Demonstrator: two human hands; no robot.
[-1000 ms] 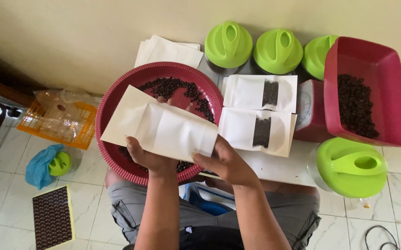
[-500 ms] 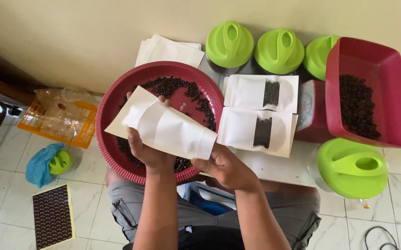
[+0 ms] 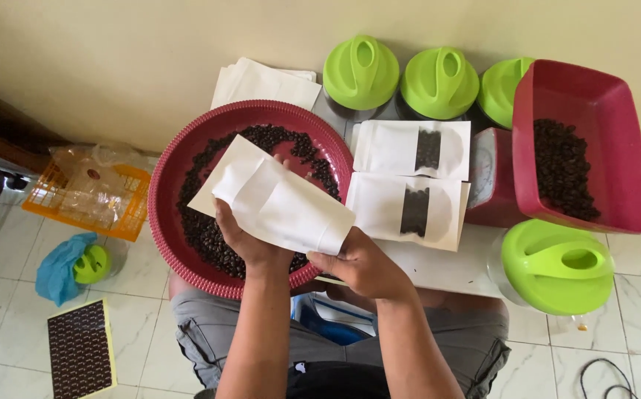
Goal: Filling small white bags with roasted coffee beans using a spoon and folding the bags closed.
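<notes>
At frame centre, the left hand [image 3: 245, 240] has its grip wrapped under a white pouch [image 3: 276, 198], fingers closed on its lower edge. The right hand [image 3: 361, 264] pinches the pouch's right corner. The pouch tilts over a red basin [image 3: 180, 159] of dark beans [image 3: 209, 236]. Beyond, two filled pouches [image 3: 409, 177] lie on the desk [image 3: 439, 262], with green lids [image 3: 402, 74] at upper right.

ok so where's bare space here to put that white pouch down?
Little on the table: a white strip between the lower windowed pouch and the green-lidded jar. The round red basket holds beans, with two pouches, a red scale and three lidded jars packed beside. Floor tiles left of the knee are bare. Both hands hold the white pouch.
</notes>
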